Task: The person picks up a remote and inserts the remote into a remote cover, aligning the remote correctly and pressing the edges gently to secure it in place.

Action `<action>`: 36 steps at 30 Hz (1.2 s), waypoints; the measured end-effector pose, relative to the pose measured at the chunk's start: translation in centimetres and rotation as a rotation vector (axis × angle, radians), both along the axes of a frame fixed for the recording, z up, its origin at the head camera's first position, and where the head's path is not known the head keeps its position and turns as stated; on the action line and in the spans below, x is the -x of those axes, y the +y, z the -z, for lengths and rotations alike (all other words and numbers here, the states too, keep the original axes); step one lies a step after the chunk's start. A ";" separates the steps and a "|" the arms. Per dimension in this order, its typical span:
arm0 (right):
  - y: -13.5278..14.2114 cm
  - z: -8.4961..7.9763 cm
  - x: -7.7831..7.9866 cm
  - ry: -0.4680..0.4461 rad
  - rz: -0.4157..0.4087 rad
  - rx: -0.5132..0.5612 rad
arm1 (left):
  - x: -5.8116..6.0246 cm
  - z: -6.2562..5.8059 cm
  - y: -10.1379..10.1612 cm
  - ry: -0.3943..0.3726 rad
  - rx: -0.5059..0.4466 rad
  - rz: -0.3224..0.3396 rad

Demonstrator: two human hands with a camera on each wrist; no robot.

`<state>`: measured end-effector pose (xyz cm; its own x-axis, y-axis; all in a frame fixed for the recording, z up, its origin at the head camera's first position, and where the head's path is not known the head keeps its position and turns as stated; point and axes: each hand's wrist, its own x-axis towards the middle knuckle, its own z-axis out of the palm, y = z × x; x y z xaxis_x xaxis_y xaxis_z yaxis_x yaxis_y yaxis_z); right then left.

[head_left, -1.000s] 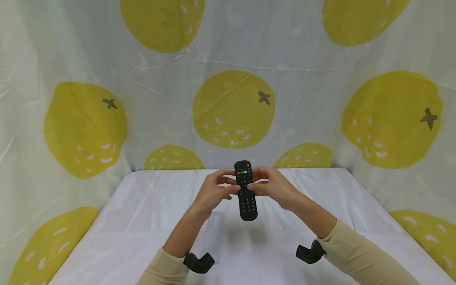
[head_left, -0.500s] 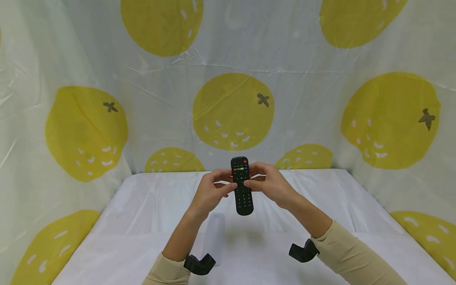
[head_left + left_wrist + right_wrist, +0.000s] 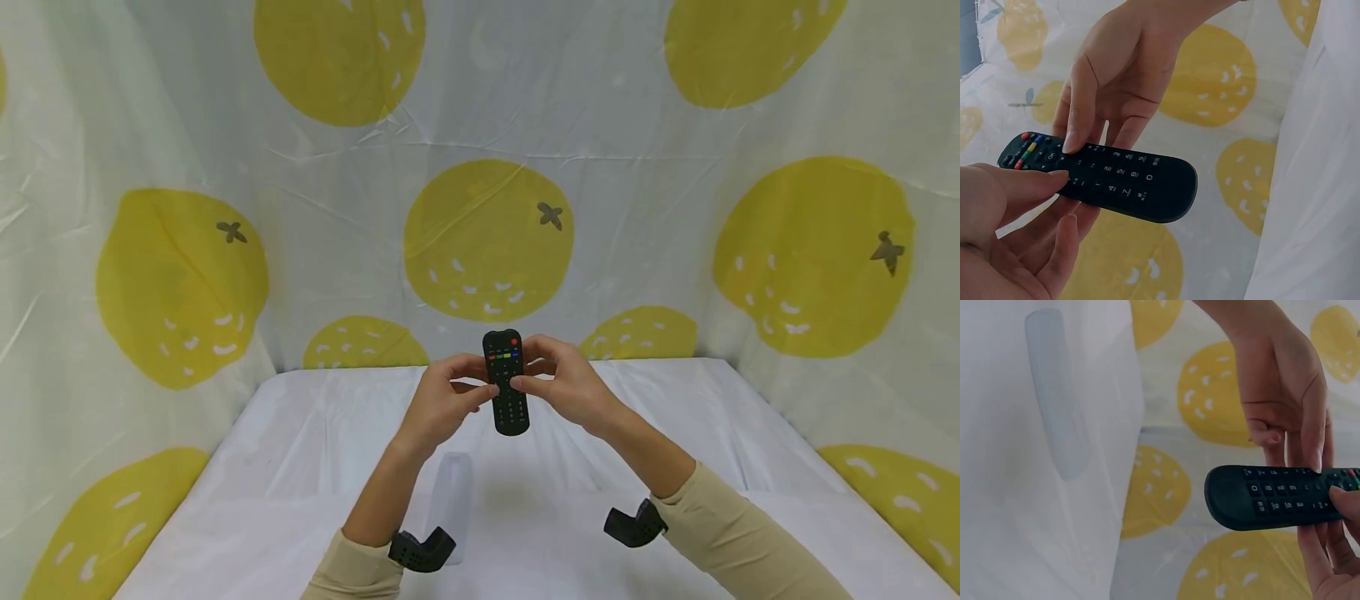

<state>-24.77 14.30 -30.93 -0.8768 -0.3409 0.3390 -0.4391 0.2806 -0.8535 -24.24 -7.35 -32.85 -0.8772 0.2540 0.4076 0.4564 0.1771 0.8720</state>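
A black remote control [image 3: 507, 412] is held up over the table, its button side toward the head camera and its red button at the top. My left hand [image 3: 442, 402] pinches its left edge, thumb on the face and fingers behind. From the other side my right hand [image 3: 572, 388] pinches it the same way. The left wrist view shows the number keys on the remote control [image 3: 1163, 190] at the end away from both hands. A long, rounded, translucent sleeve-like piece [image 3: 453, 508] lies on the table below, partly behind my left forearm.
White cloth covers the table [image 3: 570, 517]. A curtain [image 3: 330, 225] printed with yellow fruit hangs at the back and both sides. Each wrist carries a black camera mount, the left mount [image 3: 422, 551] overlapping the translucent piece in the head view.
Both hands and the remote control have shifted slightly up and left in the head view. The remote control's lower end has risen, so it looks shorter. The grip stays the same.
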 end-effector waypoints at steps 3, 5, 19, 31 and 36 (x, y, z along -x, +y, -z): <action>0.1 0.0 0.1 0.052 -0.014 -0.007 | -0.1 -0.1 0.0 0.020 0.002 0.002; 0.1 0.1 0.1 0.089 -0.036 -0.014 | -0.2 0.0 -0.2 0.045 0.003 0.006; 0.3 1.1 -0.1 0.230 -0.129 0.047 | -0.2 0.6 -0.7 0.369 0.071 0.015; 0.8 1.5 -0.8 0.454 -0.128 -0.016 | -1.2 0.5 -0.8 0.597 0.093 -0.002; 0.8 1.1 -0.7 0.696 -0.115 -0.055 | -1.2 0.2 -0.7 0.657 0.045 -0.011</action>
<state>-24.04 15.09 -32.04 -0.4195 -0.4514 0.7876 -0.9073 0.2340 -0.3492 -22.99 -8.03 -33.09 -0.4521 0.2759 0.8482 0.8892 0.2140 0.4043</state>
